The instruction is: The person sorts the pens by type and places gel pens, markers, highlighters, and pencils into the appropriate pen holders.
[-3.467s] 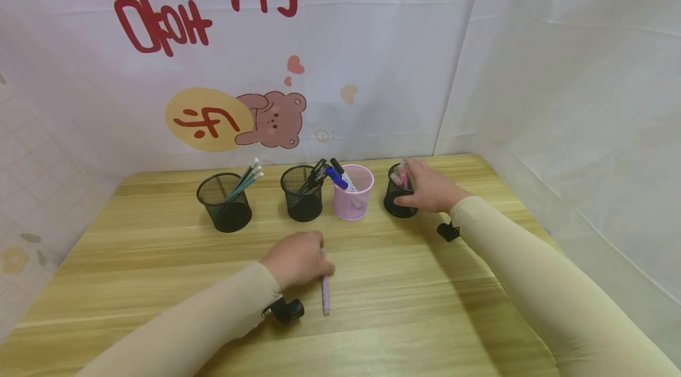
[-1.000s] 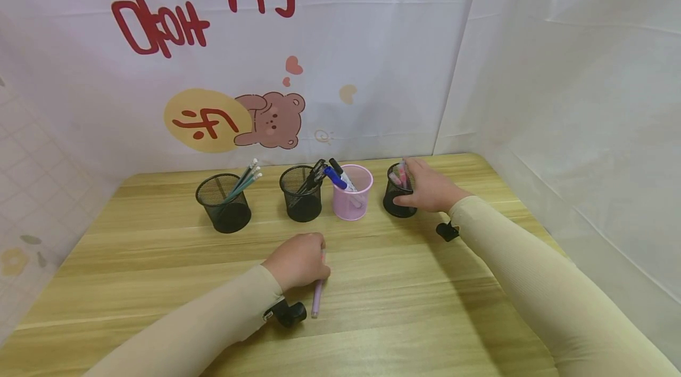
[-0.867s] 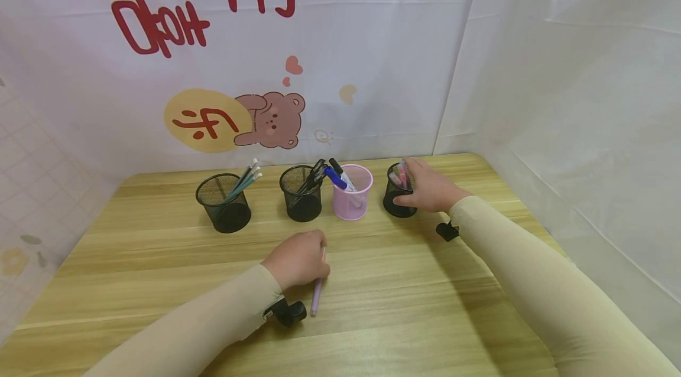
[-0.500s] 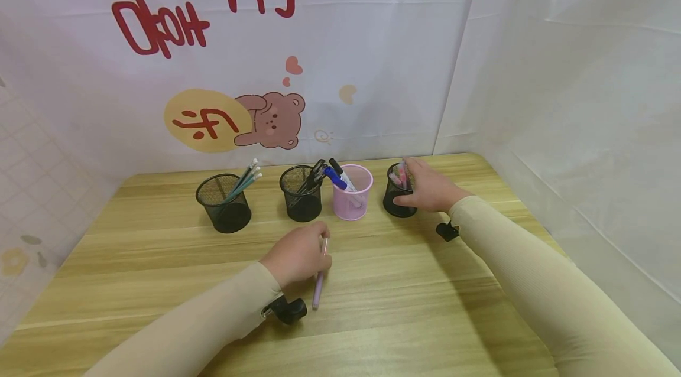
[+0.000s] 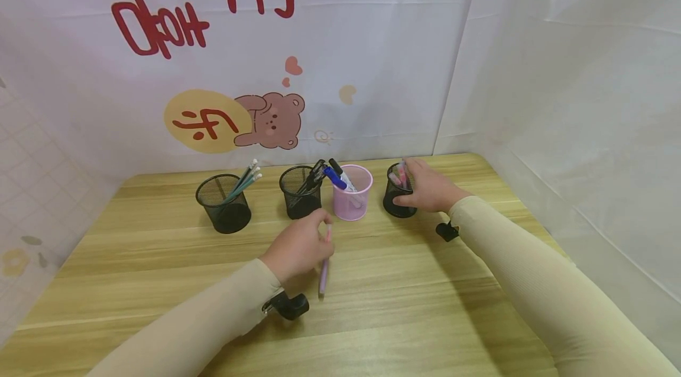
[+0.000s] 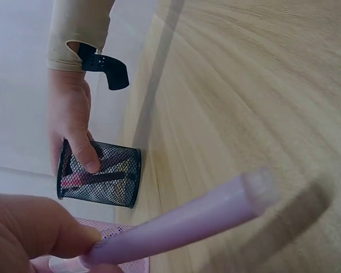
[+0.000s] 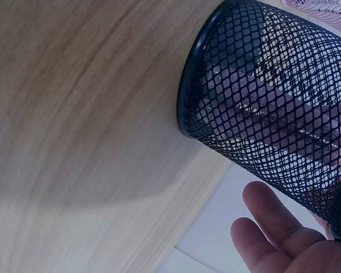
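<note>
My left hand [image 5: 300, 249] pinches a light purple pen [image 5: 323, 278] between thumb and fingers, tilted above the table. In the left wrist view its purple barrel [image 6: 176, 227] ends in a translucent tip, with a shadow on the wood beyond. At the right, my right hand [image 5: 433, 189] grips a small black mesh pen cup [image 5: 393, 204] that stands upright. Its thumb lies on the cup's near side; in the right wrist view other fingers [image 7: 267, 213] reach along the opposite side. Pink and purple pens [image 5: 402, 175] stand inside that cup.
Left of the gripped cup stand a pink mesh cup [image 5: 351, 208] with blue and black markers [image 5: 335, 177], a black mesh cup [image 5: 304, 207] with black pens, and another black mesh cup [image 5: 232, 217] with several pencils [image 5: 246, 184]. A printed cloth [image 5: 372, 70] hangs behind the wooden table [image 5: 393, 312].
My left hand has moved forward, toward the cups, carrying the purple pen, whose slant has shifted slightly. The right hand and the black cup have stayed in place.
</note>
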The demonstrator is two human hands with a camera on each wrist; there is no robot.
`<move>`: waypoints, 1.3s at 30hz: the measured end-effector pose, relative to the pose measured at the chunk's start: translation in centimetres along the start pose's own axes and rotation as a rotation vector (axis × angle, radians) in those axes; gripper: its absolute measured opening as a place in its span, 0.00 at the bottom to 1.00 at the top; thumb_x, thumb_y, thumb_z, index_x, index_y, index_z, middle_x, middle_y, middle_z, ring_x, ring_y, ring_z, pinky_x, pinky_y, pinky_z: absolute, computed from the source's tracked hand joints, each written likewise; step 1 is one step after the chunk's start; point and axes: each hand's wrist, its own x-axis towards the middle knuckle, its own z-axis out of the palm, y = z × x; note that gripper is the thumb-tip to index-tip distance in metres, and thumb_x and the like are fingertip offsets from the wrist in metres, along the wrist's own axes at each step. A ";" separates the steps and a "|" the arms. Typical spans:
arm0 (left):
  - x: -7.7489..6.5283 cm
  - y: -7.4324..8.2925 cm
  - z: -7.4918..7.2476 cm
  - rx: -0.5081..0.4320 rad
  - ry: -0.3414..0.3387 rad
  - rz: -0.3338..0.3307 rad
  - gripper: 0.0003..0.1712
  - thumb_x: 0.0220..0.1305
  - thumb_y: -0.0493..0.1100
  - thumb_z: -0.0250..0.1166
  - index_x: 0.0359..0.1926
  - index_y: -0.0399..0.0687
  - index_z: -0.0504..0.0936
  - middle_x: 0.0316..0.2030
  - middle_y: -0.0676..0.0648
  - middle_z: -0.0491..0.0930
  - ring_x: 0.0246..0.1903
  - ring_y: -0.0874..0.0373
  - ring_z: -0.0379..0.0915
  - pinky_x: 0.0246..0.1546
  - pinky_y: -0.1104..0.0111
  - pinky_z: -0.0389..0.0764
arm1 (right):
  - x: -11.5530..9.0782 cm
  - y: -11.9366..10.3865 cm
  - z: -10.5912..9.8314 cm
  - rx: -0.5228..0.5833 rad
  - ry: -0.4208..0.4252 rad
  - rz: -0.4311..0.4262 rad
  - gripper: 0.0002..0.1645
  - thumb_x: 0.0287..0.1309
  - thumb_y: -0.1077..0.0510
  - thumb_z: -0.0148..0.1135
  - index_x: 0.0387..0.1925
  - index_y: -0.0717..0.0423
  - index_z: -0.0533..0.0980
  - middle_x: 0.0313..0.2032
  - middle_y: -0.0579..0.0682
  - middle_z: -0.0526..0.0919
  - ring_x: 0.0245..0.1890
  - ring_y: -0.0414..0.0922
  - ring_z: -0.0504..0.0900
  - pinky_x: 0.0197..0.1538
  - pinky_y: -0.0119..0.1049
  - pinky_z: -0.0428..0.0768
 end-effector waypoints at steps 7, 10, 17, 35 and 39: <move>0.1 0.4 -0.4 -0.036 0.028 0.034 0.25 0.65 0.40 0.68 0.63 0.50 0.75 0.28 0.53 0.83 0.19 0.58 0.76 0.23 0.64 0.77 | -0.1 0.1 -0.1 0.001 -0.005 0.004 0.54 0.54 0.39 0.78 0.70 0.60 0.59 0.68 0.61 0.67 0.67 0.59 0.71 0.68 0.61 0.75; 0.2 0.6 -0.5 -0.052 0.047 0.051 0.24 0.67 0.40 0.68 0.62 0.50 0.74 0.28 0.52 0.84 0.20 0.58 0.76 0.24 0.64 0.77 | -0.1 0.1 0.0 0.000 -0.006 0.003 0.51 0.54 0.39 0.78 0.67 0.58 0.61 0.67 0.60 0.68 0.66 0.58 0.72 0.67 0.61 0.76; 0.5 1.1 -1.0 -0.096 0.086 0.066 0.23 0.70 0.42 0.67 0.64 0.50 0.73 0.30 0.50 0.81 0.22 0.57 0.74 0.27 0.65 0.76 | -0.1 0.1 -0.1 0.001 -0.014 0.008 0.58 0.55 0.39 0.77 0.74 0.61 0.57 0.73 0.64 0.64 0.70 0.61 0.70 0.71 0.63 0.73; 2.0 2.3 -0.4 -0.353 0.272 0.162 0.23 0.73 0.42 0.66 0.63 0.47 0.68 0.34 0.48 0.87 0.30 0.55 0.84 0.30 0.65 0.82 | -0.3 -0.3 -0.2 0.012 -0.012 0.015 0.56 0.56 0.41 0.77 0.73 0.61 0.58 0.72 0.64 0.64 0.68 0.62 0.72 0.69 0.63 0.74; 2.6 2.7 -0.2 -0.442 0.341 0.184 0.24 0.73 0.41 0.66 0.63 0.45 0.67 0.38 0.43 0.87 0.35 0.49 0.88 0.34 0.65 0.86 | -0.3 -0.4 -0.3 0.009 -0.015 0.018 0.59 0.56 0.41 0.77 0.76 0.62 0.55 0.73 0.64 0.64 0.69 0.63 0.71 0.70 0.63 0.74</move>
